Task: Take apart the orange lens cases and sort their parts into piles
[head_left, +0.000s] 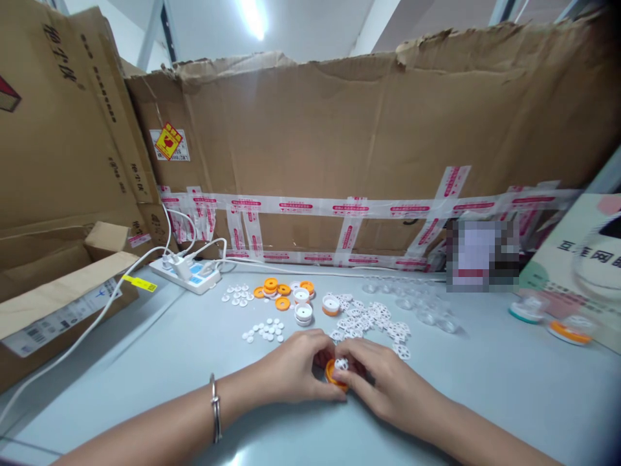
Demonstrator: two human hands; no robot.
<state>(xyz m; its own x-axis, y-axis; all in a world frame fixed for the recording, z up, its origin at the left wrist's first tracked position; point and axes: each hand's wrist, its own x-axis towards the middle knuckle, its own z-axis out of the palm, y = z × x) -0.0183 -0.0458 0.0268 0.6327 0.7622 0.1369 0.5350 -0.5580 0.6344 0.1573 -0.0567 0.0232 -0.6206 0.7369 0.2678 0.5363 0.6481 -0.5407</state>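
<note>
At the front middle of the table, my left hand (306, 367) curls round the left side of an orange round part (330, 371). My right hand (376, 375) pinches a small white piece (341, 364) over that orange part. Beyond my hands lie a heap of white perforated discs (371, 317), white round caps (303, 313), a white-and-orange round part (330, 305) and several orange rings (270, 286). Small white buttons (266, 330) and little white pieces (237, 296) are grouped to the left. Clear plastic domes (427, 310) stand behind the discs on the right.
A power strip (189, 275) with white cables sits at the back left, beside an open cardboard box (63, 298). A large taped cardboard sheet (310, 142) closes off the back. Two domed pieces, one teal-based (528, 310) and one orange-based (571, 330), rest at the right.
</note>
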